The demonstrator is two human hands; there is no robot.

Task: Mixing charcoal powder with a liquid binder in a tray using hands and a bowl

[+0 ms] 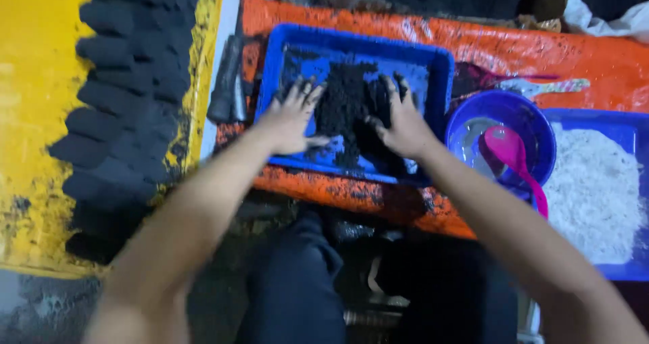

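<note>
Both hands, left (289,122) and right (404,124), spread open on the black mix (346,107); pushing hard could spill it over the tray (439,63).

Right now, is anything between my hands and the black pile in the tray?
Nothing visible. The left hand and right hand already rest on either side of the black pile in the blue tray.

A heap of black, crumbly powder (345,107) lies in the middle of a shallow blue rectangular tray (433,63), which sits flat, its far rim toward twelve o'clock, blackened with dust.
</note>
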